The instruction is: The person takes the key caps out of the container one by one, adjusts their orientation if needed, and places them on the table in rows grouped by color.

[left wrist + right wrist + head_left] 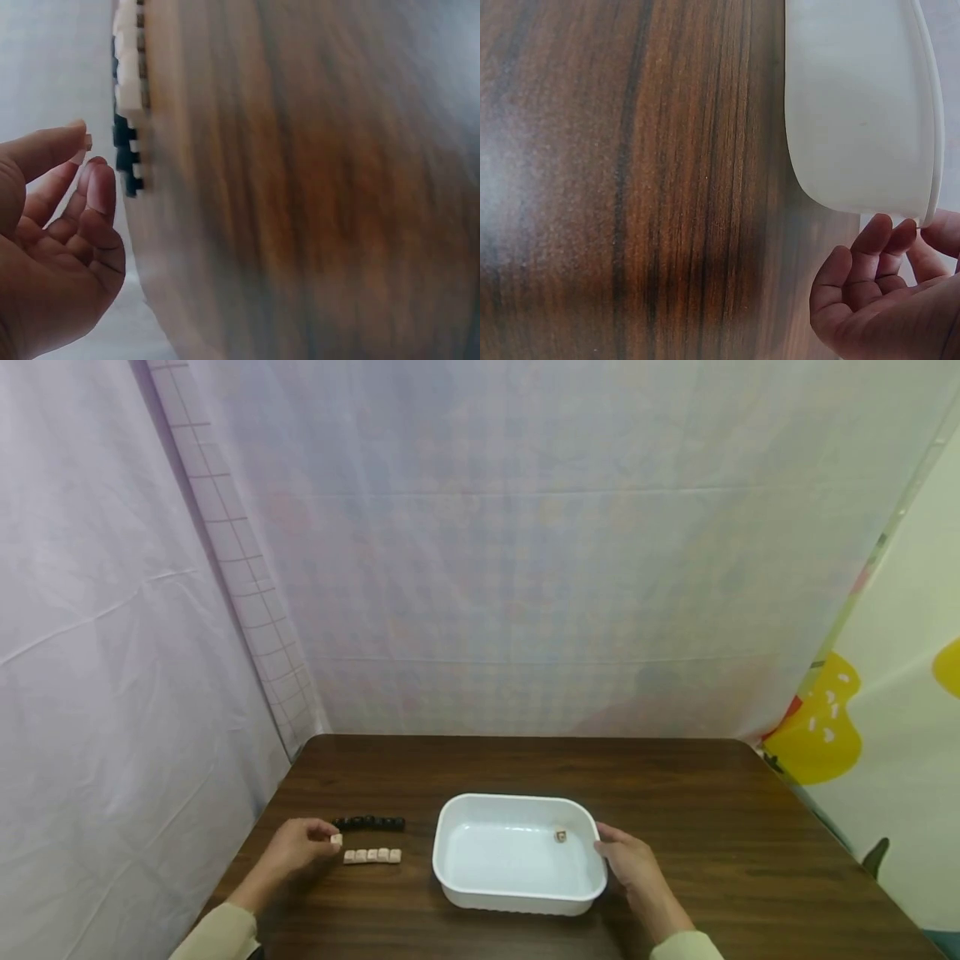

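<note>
**A pale cube pinched beside two short rows**

The left hand (296,850) pinches a small pale cube (336,839) between thumb and fingertips (the left wrist view shows the fingers curled in around it), just at the 9 o'clock end of a row of pale cubes (372,856) on the brown table (720,827). A row of black cubes (369,822) lies just at 12 o'clock of the pale row, parallel to it.

At 3 o'clock of both rows stands a white tub (480,902), with one small cube (560,836) inside near its 2 o'clock corner. The right hand (632,862) rests against the tub's 3 o'clock rim; its fingers are loosely bent, with the fingertips (877,229) at the rim's edge, and whether they truly clasp it cannot be told.

Pale sheets hang behind the table.
</note>
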Available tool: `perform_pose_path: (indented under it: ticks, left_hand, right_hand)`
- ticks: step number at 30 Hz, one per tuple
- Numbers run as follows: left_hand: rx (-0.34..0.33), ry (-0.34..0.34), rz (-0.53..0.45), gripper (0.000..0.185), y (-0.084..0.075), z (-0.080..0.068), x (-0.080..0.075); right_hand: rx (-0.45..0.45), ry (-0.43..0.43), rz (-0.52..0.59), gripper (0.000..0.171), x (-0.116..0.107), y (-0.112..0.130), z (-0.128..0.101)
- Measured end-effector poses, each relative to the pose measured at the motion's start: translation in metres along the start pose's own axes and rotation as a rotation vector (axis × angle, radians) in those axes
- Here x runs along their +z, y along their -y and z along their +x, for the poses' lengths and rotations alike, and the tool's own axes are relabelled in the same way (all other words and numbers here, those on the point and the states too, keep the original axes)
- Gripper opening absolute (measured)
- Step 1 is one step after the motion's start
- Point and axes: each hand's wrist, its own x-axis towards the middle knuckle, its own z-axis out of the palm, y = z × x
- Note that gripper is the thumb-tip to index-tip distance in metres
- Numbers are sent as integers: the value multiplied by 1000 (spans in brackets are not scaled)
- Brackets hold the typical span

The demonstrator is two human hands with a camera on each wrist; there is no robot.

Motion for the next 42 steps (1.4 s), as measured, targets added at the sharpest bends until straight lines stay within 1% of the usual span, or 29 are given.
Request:
perform_pose_path:
  ticks: [6,12,17,23,26,29,32,35,42]
  left_hand:
    - [-31,44,-39,14,8,-2,3]
    - [-21,64,-72,13,11,-2,7]
    - [-20,76,-88,17,10,-2,10]
    - [-54,73,-104,22,8,-2,13]
    - [-68,64,-85,22,7,-2,13]
    - [-80,40,-61,20,4,-1,11]
    - [-90,15,-61,25,-6,1,9]
    - [-74,-5,-67,28,-22,5,12]
    - [29,-7,-105,24,-73,19,34]
  right_hand:
    - [-4,-4,-2,46,0,0,0]
    - [0,-4,2,45,0,0,0]
    - [0,-2,12,45,0,-1,1]
    - [-9,2,3,45,0,-1,2]
    - [-18,0,-5,45,0,-2,2]
    - [-22,3,-2,45,0,-2,2]
    - [-20,2,8,45,0,-2,1]
    - [-20,2,-2,45,0,-1,1]
    - [-25,8,-2,46,0,0,1]
